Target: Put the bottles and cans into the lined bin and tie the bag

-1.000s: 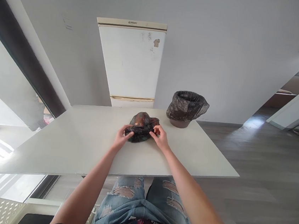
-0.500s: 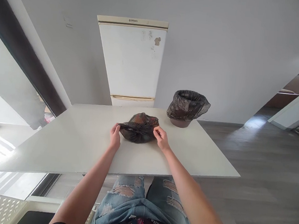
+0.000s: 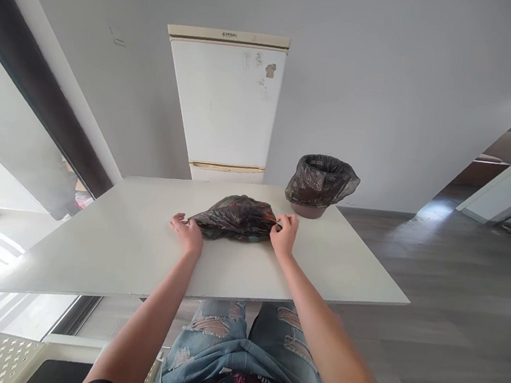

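A filled black garbage bag (image 3: 237,217) lies stretched sideways on the white table (image 3: 139,258), with reddish contents faintly showing through the plastic. At its left end, my left hand (image 3: 188,233) holds the bag's tip between thumb and fingers, the other fingers loosely spread. My right hand (image 3: 284,236) pinches the bag's right end. What is inside the bag cannot be made out clearly.
Toward the table's back right corner stands a brown trash bin (image 3: 308,211) lined with another black bag (image 3: 323,180). Behind the table are a white refrigerator (image 3: 228,103) and a grey wall. A cream perforated chair (image 3: 1,353) is at the lower left.
My hands have moved apart, the left one leftward and the right one slightly rightward. The bag between them is now wider and flatter, with its gathered front no longer showing.
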### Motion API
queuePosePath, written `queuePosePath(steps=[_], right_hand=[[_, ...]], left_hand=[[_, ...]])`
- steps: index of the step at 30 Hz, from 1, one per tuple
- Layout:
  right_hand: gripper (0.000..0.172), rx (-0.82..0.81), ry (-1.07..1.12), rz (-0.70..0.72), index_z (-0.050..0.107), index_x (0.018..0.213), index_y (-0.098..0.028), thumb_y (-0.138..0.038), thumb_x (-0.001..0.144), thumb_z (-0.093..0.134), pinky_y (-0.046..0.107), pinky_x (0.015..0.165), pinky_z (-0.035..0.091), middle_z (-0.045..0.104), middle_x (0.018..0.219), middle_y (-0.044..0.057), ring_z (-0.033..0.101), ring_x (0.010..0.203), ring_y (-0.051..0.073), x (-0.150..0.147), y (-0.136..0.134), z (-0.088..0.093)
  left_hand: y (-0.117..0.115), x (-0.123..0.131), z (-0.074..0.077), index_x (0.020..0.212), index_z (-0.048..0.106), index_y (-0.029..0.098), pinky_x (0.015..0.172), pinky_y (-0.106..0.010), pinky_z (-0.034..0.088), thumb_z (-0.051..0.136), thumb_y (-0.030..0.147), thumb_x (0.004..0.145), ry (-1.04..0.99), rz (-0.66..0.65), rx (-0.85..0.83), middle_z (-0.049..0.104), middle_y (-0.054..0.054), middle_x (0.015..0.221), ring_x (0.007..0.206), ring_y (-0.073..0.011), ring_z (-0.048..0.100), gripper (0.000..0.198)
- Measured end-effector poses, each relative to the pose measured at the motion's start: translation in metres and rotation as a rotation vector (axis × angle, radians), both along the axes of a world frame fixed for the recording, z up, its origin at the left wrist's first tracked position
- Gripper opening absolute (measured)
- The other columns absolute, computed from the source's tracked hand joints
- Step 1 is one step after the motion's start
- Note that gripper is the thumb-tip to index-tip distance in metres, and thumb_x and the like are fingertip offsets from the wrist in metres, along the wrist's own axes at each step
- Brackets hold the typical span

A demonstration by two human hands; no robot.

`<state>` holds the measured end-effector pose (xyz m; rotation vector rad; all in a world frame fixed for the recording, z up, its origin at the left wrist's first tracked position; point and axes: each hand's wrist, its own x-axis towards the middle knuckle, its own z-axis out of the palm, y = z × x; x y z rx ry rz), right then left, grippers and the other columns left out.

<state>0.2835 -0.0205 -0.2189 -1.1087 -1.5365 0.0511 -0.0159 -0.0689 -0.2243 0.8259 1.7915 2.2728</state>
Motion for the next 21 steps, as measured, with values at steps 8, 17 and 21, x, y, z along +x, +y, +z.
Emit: queuePosePath(steps=[8, 17, 21], right_hand=[[0.021, 0.067, -0.208, 0.368, 0.065, 0.111, -0.024, -0.017, 0.096, 0.053, 0.044, 0.097, 0.052, 0.069, 0.113, 0.010, 0.063, 0.110, 0.027, -0.011, -0.016, 0.002], [0.020, -0.087, -0.315, 0.454, 0.061, 0.086, -0.022, -0.011, 0.093, 0.045, 0.038, 0.077, 0.043, 0.066, 0.079, 0.004, 0.060, 0.077, 0.022, -0.009, -0.012, -0.006], [0.019, -0.064, -0.330, 0.537, 0.052, 0.074, -0.023, -0.010, 0.086, 0.047, 0.036, 0.072, 0.040, 0.056, 0.068, 0.001, 0.050, 0.070, 0.020, -0.008, -0.017, -0.001]], left_hand=[[-0.012, 0.028, 0.018, 0.094, 0.068, 0.023, 0.101, -0.040, 0.050, 0.057, 0.023, 0.093, 0.645, -0.452, -0.085, 0.061, -0.008, 0.110, 0.109, -0.0253, 0.062, 0.011], [-0.002, 0.021, 0.009, 0.096, 0.063, 0.024, 0.093, -0.040, 0.051, 0.050, 0.035, 0.101, 0.513, -0.421, -0.197, 0.068, -0.008, 0.109, 0.104, -0.0247, 0.065, 0.017], [-0.002, 0.016, 0.005, 0.098, 0.055, 0.025, 0.083, -0.036, 0.049, 0.041, 0.044, 0.107, 0.311, -0.313, -0.170, 0.069, -0.006, 0.099, 0.091, -0.0224, 0.062, 0.025]])
